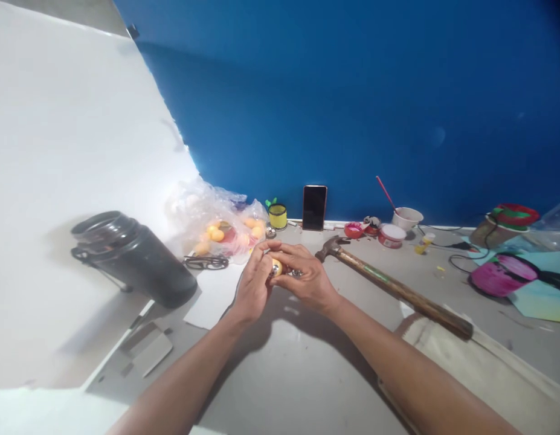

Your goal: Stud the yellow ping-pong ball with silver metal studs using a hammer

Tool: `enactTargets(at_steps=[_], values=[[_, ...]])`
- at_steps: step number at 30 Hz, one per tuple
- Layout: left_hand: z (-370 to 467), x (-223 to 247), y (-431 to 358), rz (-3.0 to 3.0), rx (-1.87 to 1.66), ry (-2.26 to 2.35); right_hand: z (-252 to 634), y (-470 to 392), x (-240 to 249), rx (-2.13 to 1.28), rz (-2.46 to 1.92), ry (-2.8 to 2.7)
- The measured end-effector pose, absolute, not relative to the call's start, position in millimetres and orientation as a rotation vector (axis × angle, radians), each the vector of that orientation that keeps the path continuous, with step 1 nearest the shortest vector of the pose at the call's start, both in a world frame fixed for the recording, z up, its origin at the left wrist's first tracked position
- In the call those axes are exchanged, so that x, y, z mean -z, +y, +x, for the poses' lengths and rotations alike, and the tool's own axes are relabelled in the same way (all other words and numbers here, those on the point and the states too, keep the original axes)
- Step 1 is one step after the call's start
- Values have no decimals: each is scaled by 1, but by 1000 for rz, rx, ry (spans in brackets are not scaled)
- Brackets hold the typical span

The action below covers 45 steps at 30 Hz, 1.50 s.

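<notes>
Above the middle of the table, my left hand [255,281] and my right hand [310,279] meet around a small yellow ball [276,268] with dark and white marks on it. Fingers of both hands close on the ball and hide much of it. Shiny silver bits [295,273], perhaps a chain, show between the thumb and fingers of my right hand. A white sheet of paper [211,296] lies beside my left hand. To the right of my right hand rests a claw hammer [374,275] with a worn wooden handle.
A dark bottle [139,257] stands at left, near folded glasses [206,262] and a clear plastic bag [211,208] with yellow balls. A phone [315,207] leans on the blue wall. Paint pots [392,235], a white cup [407,217] and a pink container [501,275] stand at right.
</notes>
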<state>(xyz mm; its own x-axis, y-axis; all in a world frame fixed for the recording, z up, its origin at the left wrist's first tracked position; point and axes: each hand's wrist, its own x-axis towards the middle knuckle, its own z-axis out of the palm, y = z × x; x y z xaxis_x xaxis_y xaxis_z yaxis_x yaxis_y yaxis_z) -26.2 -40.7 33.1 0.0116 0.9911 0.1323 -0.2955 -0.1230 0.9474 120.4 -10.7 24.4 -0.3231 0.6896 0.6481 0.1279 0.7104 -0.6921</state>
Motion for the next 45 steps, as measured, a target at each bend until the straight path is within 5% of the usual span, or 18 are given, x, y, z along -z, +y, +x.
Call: enactTargets(at_steps=[10,17,33,45], values=[[-22,-34,-31,878,-1358,834,117,-7,-11,-574,-790,-1857],[-22,-32,-28,914,-1284,835,141,16,-22,-848,-850,-1669],[-25,-30,-21,805,-1271,765,156,23,-10,-63,-1413,-2469],[-24,-32,-31,921,-1129,586,151,23,-5,-76,-1511,-2548]])
